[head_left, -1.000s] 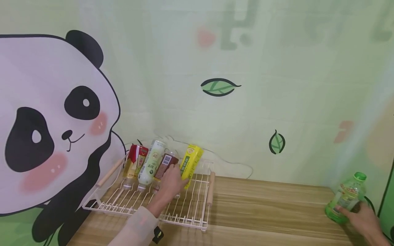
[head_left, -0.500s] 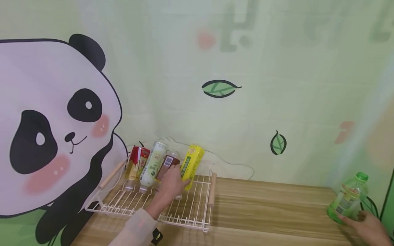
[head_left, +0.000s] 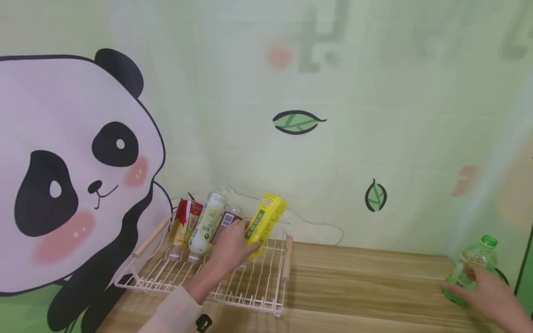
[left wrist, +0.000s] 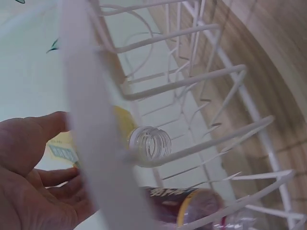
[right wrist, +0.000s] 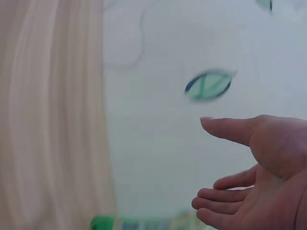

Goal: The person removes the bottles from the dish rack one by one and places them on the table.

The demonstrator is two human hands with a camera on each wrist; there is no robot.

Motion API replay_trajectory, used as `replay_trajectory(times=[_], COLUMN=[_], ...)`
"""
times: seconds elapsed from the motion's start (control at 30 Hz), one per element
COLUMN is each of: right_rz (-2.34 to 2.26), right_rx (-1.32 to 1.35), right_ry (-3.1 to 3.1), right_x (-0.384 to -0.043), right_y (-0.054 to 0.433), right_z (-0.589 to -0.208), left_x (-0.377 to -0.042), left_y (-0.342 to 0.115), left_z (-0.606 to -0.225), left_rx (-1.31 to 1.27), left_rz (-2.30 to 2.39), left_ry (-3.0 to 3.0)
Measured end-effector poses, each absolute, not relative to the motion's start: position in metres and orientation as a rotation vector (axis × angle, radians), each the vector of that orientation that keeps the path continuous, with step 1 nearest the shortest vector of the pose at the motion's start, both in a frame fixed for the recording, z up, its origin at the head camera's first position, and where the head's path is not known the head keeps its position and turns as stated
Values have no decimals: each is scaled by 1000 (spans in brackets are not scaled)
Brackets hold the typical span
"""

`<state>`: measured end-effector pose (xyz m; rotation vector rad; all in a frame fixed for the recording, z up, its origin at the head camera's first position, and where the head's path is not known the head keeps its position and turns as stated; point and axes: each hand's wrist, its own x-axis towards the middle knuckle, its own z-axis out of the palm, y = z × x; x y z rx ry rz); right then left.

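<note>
My left hand [head_left: 233, 245] holds a yellow bottle [head_left: 267, 219] leaning neck-down over the white wire rack [head_left: 175, 287]. In the left wrist view, thumb and fingers are on either side of that bottle, and its clear threaded neck [left wrist: 152, 143] shows without a cap. Left of it in the rack, also neck-down, lean a dark-labelled bottle [head_left: 221, 232], partly hidden by my hand, a white bottle [head_left: 207, 224] and a red-and-gold bottle [head_left: 186, 222]. At the far right my right hand [head_left: 487, 291], fingers extended, is beside a green-capped bottle [head_left: 479, 257] standing upright.
Wooden handles [head_left: 287, 257] rise at the rack's sides. The rack stands on a wood-grain table [head_left: 354, 277] against a pale green backdrop [head_left: 333, 162] printed with a panda [head_left: 83, 115]. A small black object [head_left: 203, 322] lies near my left sleeve.
The yellow bottle has shifted right and leans further over with my left hand. My right hand has moved, its fingers now in front of the green-capped bottle, which stays put.
</note>
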<state>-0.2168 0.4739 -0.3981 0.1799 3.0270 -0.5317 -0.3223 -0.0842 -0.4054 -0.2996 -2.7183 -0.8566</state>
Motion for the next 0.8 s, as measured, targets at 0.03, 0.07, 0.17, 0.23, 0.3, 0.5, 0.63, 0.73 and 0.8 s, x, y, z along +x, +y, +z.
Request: replay_trajectory(times=[0.03,0.07,0.17,0.23,0.3,0.5,0.63,0.73,0.8], right_rz=[-524,-512,-540,-576,-624,-656,-644,-639,-633], right_rx=[133,85,-64,-155,-236,-558,-728,-795,-822], right_ry=[3074,3122,3250,3306,3336,3425,3429,3411,3401], right_x=[-216,-217,-216,-215,-215,-225,-235,-243,-248], right_y=[464,454,423,403,382,324,294,275,264], right_z=[-393,-388,-376,-370,-364,-349,-347,-347,-348], left_x=[-320,-319,-313,-309,-305,-301,-300,-299,-297], left_y=[-84,-83,-79,-76,-71,-54,-45,-40,-36], left_z=[-404,-402,-395,-390,-384,-376,-377,-376,-375], left_rx=[-322,-342,-414,-467,-514,-618,-665,-687,-704], left_rz=[-843,-829,-801,-804,-810,-783,-715,-658,-635], left_ry=[-2709,-2704,-2688,-2684,-2680,-2638,-2627,-2631,-2637])
